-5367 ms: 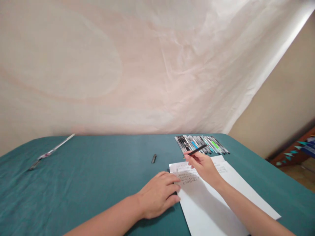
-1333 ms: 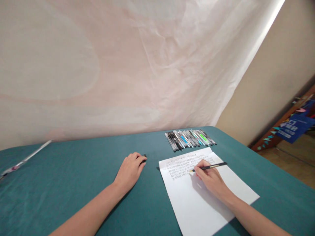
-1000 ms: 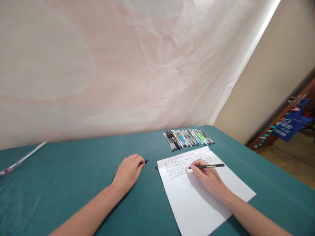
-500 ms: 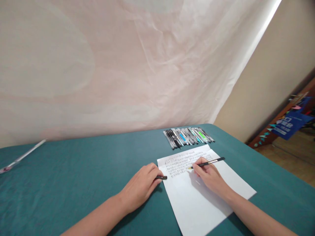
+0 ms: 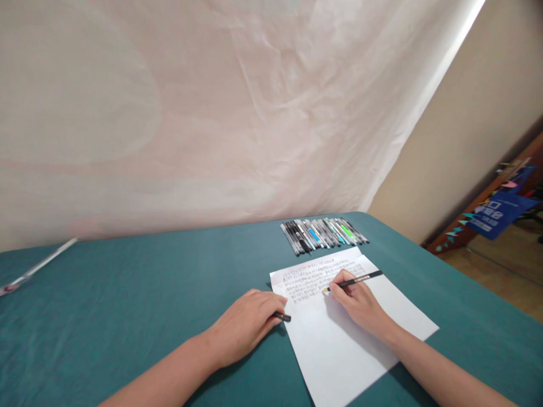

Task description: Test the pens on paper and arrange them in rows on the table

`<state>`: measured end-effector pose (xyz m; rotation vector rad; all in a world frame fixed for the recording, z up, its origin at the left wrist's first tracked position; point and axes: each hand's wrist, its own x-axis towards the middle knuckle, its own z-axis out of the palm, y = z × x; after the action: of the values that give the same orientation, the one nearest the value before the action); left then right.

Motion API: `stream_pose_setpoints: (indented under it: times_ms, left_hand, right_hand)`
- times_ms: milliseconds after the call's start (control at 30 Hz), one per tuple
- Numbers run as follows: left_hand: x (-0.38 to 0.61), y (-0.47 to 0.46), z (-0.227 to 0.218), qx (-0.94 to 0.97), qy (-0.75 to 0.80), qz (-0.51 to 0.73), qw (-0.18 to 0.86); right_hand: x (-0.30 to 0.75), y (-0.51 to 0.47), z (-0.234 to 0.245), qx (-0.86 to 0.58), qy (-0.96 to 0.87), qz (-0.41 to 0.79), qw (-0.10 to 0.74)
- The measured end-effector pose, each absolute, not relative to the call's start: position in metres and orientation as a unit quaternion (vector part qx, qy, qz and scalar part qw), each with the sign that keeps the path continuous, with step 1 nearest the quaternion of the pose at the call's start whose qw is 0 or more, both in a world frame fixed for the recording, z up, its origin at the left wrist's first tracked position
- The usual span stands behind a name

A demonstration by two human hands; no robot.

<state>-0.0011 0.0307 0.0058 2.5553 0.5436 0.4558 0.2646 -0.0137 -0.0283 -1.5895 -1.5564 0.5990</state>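
My right hand [image 5: 354, 297] is closed around a slim black pen [image 5: 356, 280], its tip down at the last lines of handwriting on a white sheet of paper [image 5: 335, 350]. Rows of small dark characters cover the upper part of the sheet. At the paper's left edge, my left hand [image 5: 252, 322] rests with curled fingers on a black pen cap [image 5: 282, 316], whose end sticks out past the fingertips. A second sheet seems to lie beneath the first, showing at the top edge.
Beyond the paper, a row of several pens [image 5: 324, 234] lies side by side on the green tablecloth [image 5: 139, 294]. A thin clear-and-white stick [image 5: 42, 265] is at the far left. A pale hanging sheet [image 5: 190, 113] backs the table, with a blue sign [image 5: 500, 215] off to the right.
My left hand has shifted slightly right, and the cap in it now tilts lower onto the paper. The right hand's pen has moved a little along the writing.
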Motion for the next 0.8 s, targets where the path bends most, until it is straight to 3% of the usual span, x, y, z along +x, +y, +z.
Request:
stream_pose_setpoints:
  times_ms: [800]
  left_hand:
    - [-0.0024,0.0304,0.0031,0.926,0.208,0.166,0.269]
  right_hand:
    - [0.2644,-0.0137,-0.0268,-0.646,-0.604,0.222,0.411]
